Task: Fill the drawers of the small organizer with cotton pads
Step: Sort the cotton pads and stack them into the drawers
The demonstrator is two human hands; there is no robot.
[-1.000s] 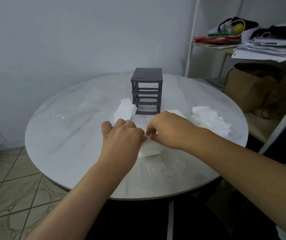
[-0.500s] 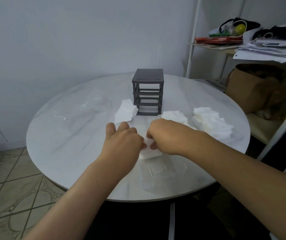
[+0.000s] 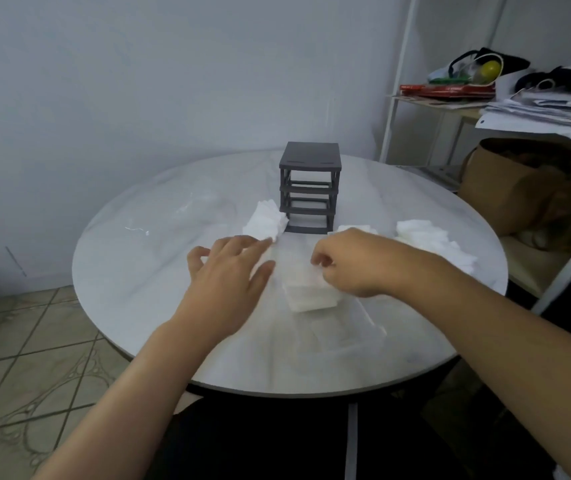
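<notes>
Centre frame, the right hand (image 3: 349, 263) has its fingers curled, pinching a squared stack of cotton pads (image 3: 311, 294); the left hand (image 3: 230, 268) is spread wide beside it, gripping nothing. Smart play here, I'd say: keep the stack square and lift only a drawerful. The count: one dark organizer (image 3: 310, 188) above centre, slots bare, and three loose piles — left heap (image 3: 266, 221), middle heap (image 3: 362, 230), right heap (image 3: 429, 242). Below the stack, clear drawers (image 3: 339, 332) probably — too faint to count.

The organizer (image 3: 310, 157) stands on the table (image 3: 138, 271) behind the pad stack (image 3: 311, 299)
</notes>
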